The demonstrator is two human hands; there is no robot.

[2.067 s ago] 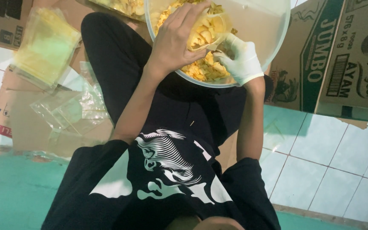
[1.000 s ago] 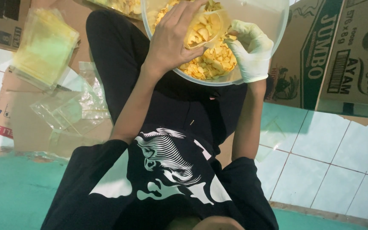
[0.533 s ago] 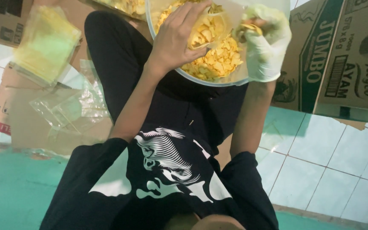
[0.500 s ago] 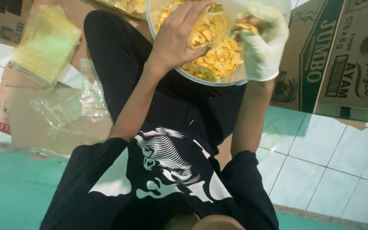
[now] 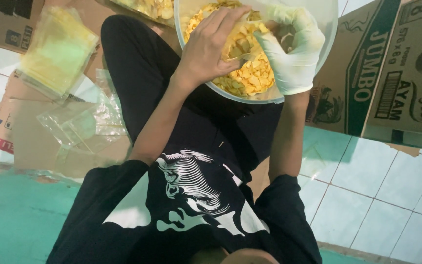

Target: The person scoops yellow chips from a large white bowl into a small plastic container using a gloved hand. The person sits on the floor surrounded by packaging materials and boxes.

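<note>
Head view: the bare left hand (image 5: 211,46) wraps its fingers round a small clear bag (image 5: 240,44), partly filled, held over the bowl (image 5: 328,39). The gloved right hand (image 5: 291,49), fingers curled, pushes yellow chips (image 5: 250,78) into the bag's mouth. Filling looks midway, since many chips remain in the bowl. A stack of empty pouches (image 5: 57,49) lies on flattened cardboard (image 5: 30,142) near its upper left corner, with loose clear bags (image 5: 91,122) below. A brown carton (image 5: 391,73) with a green band stands at right.
</note>
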